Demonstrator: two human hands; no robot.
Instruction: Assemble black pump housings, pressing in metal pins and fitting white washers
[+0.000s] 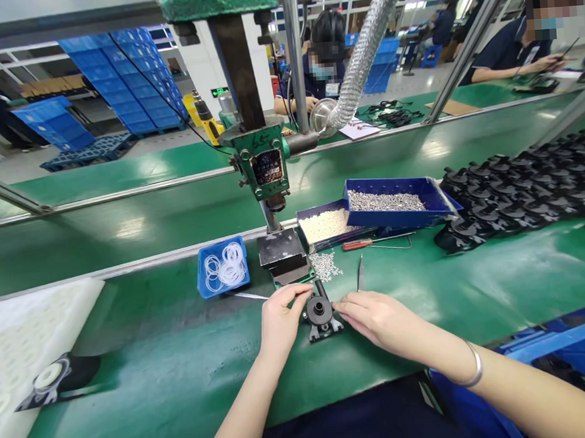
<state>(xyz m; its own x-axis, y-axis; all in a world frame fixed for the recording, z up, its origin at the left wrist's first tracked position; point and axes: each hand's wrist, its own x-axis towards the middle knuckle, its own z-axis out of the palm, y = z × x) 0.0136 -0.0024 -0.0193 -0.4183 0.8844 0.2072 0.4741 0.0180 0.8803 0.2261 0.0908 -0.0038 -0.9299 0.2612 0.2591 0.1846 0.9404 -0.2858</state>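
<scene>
At the near middle of the glossy green tabletop (173,381), we have a black plastic part (320,312) with a round disc and a raised hub, lying between our hands. Our left hand (280,313) is half curled, thumb and forefinger tips close together at the part's far left edge; our right hand (380,319) has its fingers bunched, tips at the part's right side. Whether either hand grips a small piece, we cannot tell. Just beyond lie a scatter of tiny white rings (324,265) and a slim pointed metal tool (360,274) to their right. Farther off, we see a green metal press (261,158) above a dark metal block (280,248). Left of the block sits a blue plastic tray (201,279) of translucent rings (228,265); to the right, a blue plastic bin (397,219) of silvery metal pins (386,201).
</scene>
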